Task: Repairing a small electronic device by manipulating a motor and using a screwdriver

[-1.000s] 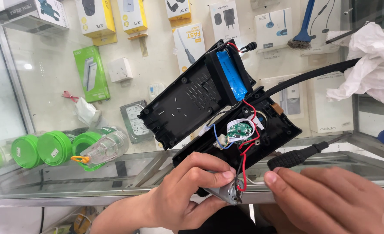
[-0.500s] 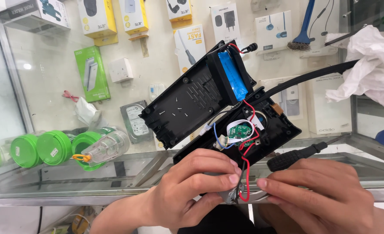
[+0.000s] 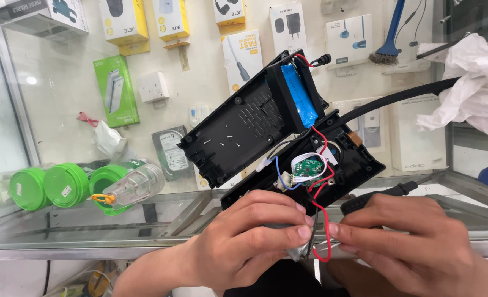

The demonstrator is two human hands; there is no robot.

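Note:
An opened black plastic device (image 3: 288, 148) lies on a glass counter (image 3: 145, 220). Its lid half (image 3: 238, 137) carries a blue cylindrical battery cell (image 3: 302, 93). The base half holds a small round green circuit board (image 3: 305, 168) with red, blue and white wires. My left hand (image 3: 255, 236) pinches a small silver-grey part (image 3: 299, 250) at the near end of the device. My right hand (image 3: 409, 242) meets it from the right, its fingertips on the looped red wire (image 3: 324, 220) and thin leads. A black-handled tool (image 3: 376, 195) lies under my right hand.
Green-lidded clear jars (image 3: 62, 187) lie on the counter at left. Boxed phone accessories, a hard drive (image 3: 170, 151) and a white socket (image 3: 153, 86) lie under the glass. A thick black cable (image 3: 398, 99) and a crumpled white cloth (image 3: 475, 82) are at right.
My right hand has slid left until its fingertips meet my left hand's at the red wire. My left hand's fingers have closed tighter over the silver part.

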